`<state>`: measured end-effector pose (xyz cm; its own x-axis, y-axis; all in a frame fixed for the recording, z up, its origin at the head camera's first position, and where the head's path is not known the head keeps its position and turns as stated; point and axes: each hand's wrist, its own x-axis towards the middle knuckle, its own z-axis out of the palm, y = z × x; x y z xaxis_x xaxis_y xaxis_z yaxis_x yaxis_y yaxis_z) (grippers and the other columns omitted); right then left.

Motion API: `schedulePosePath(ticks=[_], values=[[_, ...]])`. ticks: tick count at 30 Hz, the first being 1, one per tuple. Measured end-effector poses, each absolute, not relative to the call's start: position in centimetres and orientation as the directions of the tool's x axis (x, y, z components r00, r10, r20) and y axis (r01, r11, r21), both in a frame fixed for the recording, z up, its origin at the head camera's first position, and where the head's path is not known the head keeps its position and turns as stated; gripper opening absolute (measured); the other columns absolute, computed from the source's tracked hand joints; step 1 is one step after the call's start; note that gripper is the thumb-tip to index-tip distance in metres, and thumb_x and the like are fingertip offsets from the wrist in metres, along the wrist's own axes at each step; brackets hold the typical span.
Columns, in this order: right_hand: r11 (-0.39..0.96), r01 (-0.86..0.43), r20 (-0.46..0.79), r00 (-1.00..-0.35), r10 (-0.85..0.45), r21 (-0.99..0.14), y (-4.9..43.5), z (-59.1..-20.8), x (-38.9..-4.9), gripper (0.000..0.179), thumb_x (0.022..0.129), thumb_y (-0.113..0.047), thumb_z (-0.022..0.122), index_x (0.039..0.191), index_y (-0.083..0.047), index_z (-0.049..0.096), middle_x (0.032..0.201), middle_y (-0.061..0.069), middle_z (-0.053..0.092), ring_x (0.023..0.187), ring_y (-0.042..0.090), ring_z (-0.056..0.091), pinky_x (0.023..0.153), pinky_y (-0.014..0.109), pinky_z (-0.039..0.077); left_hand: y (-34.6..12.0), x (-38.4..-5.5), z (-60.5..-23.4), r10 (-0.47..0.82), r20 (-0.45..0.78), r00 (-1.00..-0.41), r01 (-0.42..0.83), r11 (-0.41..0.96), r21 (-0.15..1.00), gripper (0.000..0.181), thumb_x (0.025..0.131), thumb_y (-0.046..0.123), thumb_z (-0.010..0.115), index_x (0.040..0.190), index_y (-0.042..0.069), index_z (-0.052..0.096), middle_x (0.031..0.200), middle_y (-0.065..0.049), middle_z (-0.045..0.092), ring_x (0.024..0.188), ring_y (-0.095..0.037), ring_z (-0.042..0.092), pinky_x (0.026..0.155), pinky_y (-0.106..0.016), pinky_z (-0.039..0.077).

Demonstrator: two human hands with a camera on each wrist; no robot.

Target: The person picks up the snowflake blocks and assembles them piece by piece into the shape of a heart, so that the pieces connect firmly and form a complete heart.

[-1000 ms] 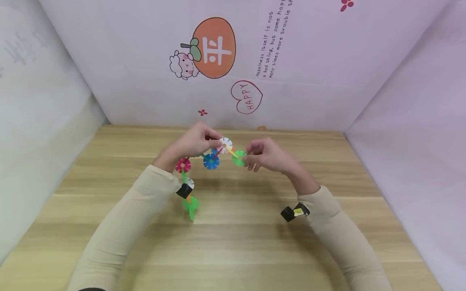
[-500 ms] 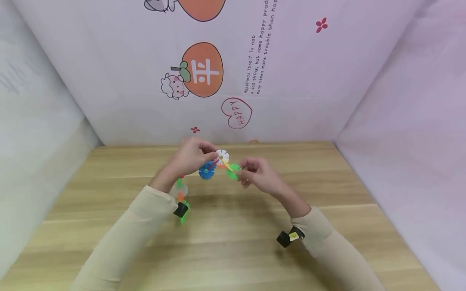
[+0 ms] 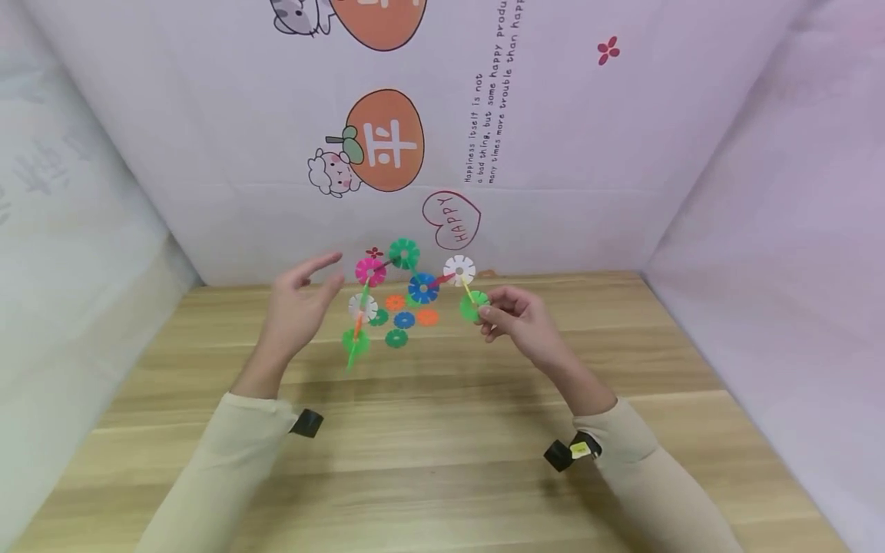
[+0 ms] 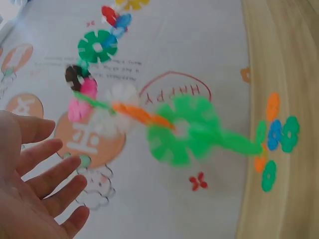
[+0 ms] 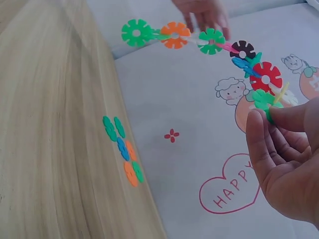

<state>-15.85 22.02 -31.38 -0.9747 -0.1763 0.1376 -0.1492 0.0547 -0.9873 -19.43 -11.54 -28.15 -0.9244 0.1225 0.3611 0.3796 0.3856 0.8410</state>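
Note:
A chain of slotted plastic snowflake discs hangs in the air, curving from my right hand [image 3: 528, 326] toward the left. Thumb and fingers of that hand pinch the light green disc [image 3: 470, 306] at its right end. A white disc [image 3: 459, 270], a blue disc [image 3: 424, 289], a dark green disc [image 3: 404, 253] and a pink disc [image 3: 370, 272] follow along it. Another light green disc [image 3: 356, 341] ends the left side. My left hand [image 3: 293, 319] is apart from the chain, left of it, fingers spread and holding nothing; the left wrist view shows its palm [image 4: 25, 184].
Several loose discs lie on the wooden table [image 3: 429, 445] near the back wall, among them a dark green disc [image 3: 396, 338] and an orange disc [image 3: 428, 317]. A printed white wall [image 3: 553, 153] closes the back, and pale walls stand at both sides.
My left hand has let go of the chain near the white disc and moved left. The chain now stretches out from my right hand, uncovering loose discs. The head view has tilted upward.

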Motion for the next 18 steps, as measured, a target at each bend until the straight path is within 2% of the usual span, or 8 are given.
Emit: schedulePosePath(ticks=[7,10,14,18], values=[[0.053,-0.172,0.161,-0.974,-0.160,-0.984,22.4,-31.1,-16.1,0.017,0.098,-0.002,0.063,0.111,0.008,0.061,0.095,0.026,0.066,0.073,0.019,0.064,0.067,0.032,0.059,-14.4,-19.2,-31.7,0.093,0.232,-0.968,0.249,0.438,0.864,0.037,0.102,0.025,0.062,0.131,0.002,0.063,0.129,-0.014,0.065,0.120,-0.028,0.056,0.094,-0.039,0.043],[0.046,-0.180,0.171,-0.973,-0.155,-0.983,22.6,-31.2,-16.2,0.019,0.098,-0.002,0.063,0.113,0.009,0.061,0.096,0.028,0.066,0.073,0.018,0.064,0.066,0.031,0.059,-15.5,-19.6,-33.5,0.135,0.104,-0.985,0.157,0.483,0.861,0.037,0.103,0.025,0.060,0.131,0.002,0.062,0.127,-0.017,0.064,0.117,-0.031,0.057,0.093,-0.041,0.046],[0.046,-0.171,0.164,-0.977,-0.139,-0.984,23.2,-31.4,-16.1,0.023,0.099,-0.003,0.064,0.115,0.011,0.059,0.093,0.021,0.067,0.072,0.016,0.064,0.064,0.029,0.058,-16.1,-20.7,-35.8,0.235,-0.077,-0.969,0.069,0.556,0.829,0.040,0.103,0.025,0.059,0.134,0.000,0.060,0.129,-0.020,0.063,0.118,-0.035,0.057,0.095,-0.048,0.049],[0.049,-0.168,0.159,-0.977,-0.142,-0.985,24.0,-31.4,-16.1,0.022,0.099,-0.005,0.064,0.113,0.010,0.059,0.090,0.012,0.069,0.072,0.016,0.064,0.063,0.029,0.058,-15.9,-22.4,-37.4,0.291,-0.167,-0.942,0.049,0.611,0.790,0.039,0.102,0.023,0.060,0.133,-0.001,0.060,0.130,-0.020,0.062,0.118,-0.036,0.056,0.098,-0.050,0.047]])
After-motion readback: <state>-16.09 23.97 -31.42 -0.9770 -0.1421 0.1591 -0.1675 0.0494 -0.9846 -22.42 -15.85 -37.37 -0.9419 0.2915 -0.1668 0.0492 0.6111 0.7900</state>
